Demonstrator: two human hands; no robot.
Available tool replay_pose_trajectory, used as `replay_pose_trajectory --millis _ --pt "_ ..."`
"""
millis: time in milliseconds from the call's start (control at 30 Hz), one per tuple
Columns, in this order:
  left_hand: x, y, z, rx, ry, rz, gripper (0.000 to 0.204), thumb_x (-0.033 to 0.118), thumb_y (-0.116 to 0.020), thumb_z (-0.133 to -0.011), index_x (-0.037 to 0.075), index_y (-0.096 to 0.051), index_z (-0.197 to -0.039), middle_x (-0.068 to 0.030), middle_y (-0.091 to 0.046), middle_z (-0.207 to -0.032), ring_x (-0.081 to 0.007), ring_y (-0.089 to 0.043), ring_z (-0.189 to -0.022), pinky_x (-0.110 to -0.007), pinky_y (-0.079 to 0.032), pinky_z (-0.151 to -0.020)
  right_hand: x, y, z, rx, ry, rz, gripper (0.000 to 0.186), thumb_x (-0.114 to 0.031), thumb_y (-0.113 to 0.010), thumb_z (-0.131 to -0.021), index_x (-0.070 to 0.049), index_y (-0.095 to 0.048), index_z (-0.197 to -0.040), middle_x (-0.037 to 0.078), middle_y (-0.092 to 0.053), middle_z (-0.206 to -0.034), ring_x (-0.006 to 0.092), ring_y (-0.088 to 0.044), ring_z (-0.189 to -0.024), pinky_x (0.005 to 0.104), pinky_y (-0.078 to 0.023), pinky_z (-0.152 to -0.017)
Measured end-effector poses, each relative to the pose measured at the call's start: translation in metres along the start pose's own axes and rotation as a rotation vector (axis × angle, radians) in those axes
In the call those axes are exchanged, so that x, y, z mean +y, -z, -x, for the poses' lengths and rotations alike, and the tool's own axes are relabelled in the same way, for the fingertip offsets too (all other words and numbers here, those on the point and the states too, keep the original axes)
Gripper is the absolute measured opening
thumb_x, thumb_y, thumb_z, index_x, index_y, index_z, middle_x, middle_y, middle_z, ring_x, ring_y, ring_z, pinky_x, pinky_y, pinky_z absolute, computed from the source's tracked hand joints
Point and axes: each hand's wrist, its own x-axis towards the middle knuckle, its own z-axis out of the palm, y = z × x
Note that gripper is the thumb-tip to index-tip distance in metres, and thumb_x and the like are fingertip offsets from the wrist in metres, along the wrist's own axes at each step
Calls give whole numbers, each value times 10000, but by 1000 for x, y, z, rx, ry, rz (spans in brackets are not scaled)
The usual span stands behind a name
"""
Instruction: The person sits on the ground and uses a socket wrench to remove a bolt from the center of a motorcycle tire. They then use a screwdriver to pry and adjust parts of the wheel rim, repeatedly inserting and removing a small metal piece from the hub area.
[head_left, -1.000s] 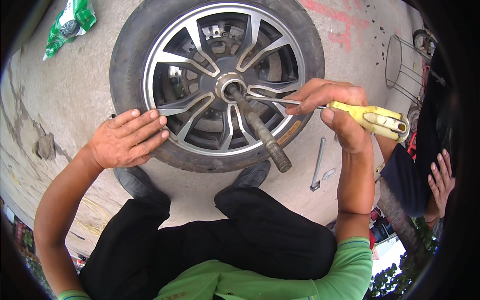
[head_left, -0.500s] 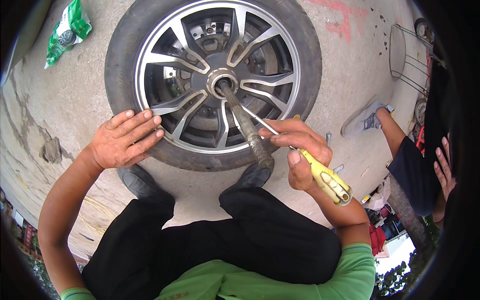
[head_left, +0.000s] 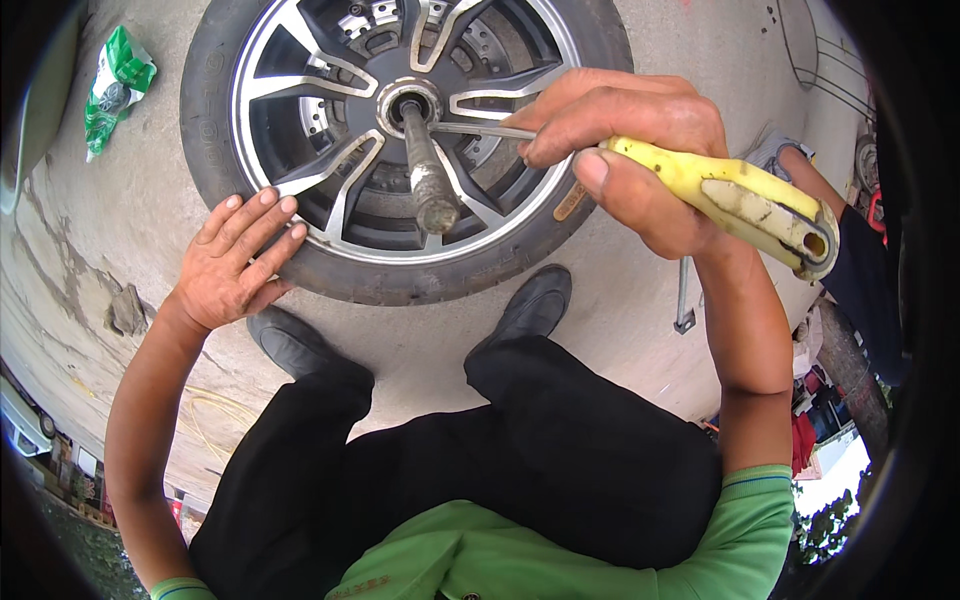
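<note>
A motor-vehicle wheel with a black tyre [head_left: 210,130] and silver-and-black spokes lies flat before my feet. My left hand [head_left: 230,265] rests open on the tyre's near left edge, fingertips by the rim. A dark, worn metal rod [head_left: 430,178] stands tilted toward me out of the hub opening [head_left: 408,92]. My right hand [head_left: 650,115] is closed around a screwdriver [head_left: 730,195] with a dirty yellow handle. Its thin shaft points left, with the tip by the rod near the hub; whether they touch I cannot tell.
My dark shoes [head_left: 300,345] stand at the wheel's near side. A green-and-white packet [head_left: 115,90] lies on the concrete at the far left. A metal tool [head_left: 684,300] shows beside my right forearm. At the right is another person's leg [head_left: 820,185].
My right hand has moved right and up, turning the screwdriver so its shaft lies flatter. The view has shifted; the rod now leans differently. The left hand stays on the tyre.
</note>
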Motion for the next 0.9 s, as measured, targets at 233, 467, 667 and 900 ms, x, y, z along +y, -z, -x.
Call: replay_pose_trajectory --millis 233,467,667,900 --pt "1 -3 4 -16 9 -53 746 430 -765 -806 149 -543 -1460 -116 -489 -1553 -321 -403 -1478 -497 -249 -1225 4 -47 41 218 129 80 276 -58 -560 -823 65 -700 -1028 249 -723 -989 291 -744 -856 357 -603 -746" --pt "4 4 0 -56 16 -94 768 440 -751 -829 130 -504 -1487 -127 -474 -1561 -338 -397 -1480 -511 -267 -1217 -5 -106 53 459 132 255 344 -20 -755 -690 2 -706 -1030 195 -706 -1053 273 -710 -772 329 -588 -672" --pt "9 9 -4 -91 36 -116 811 448 -759 -819 136 -472 -1510 -126 -454 -1576 -328 -384 -1490 -505 -254 -1235 -22 -98 61 443 115 333 229 -134 -739 -759 -20 -701 -953 145 -687 -981 247 -689 -761 336 -577 -659" --pt "13 9 -4 -111 71 -123 849 422 -779 -782 150 -463 -1521 -106 -423 -1600 -309 -356 -1509 -492 -239 -1252 -47 -25 73 235 -85 206 309 -147 -474 -953 41 -697 -1057 220 -729 -1039 267 -730 -928 365 -585 -836"
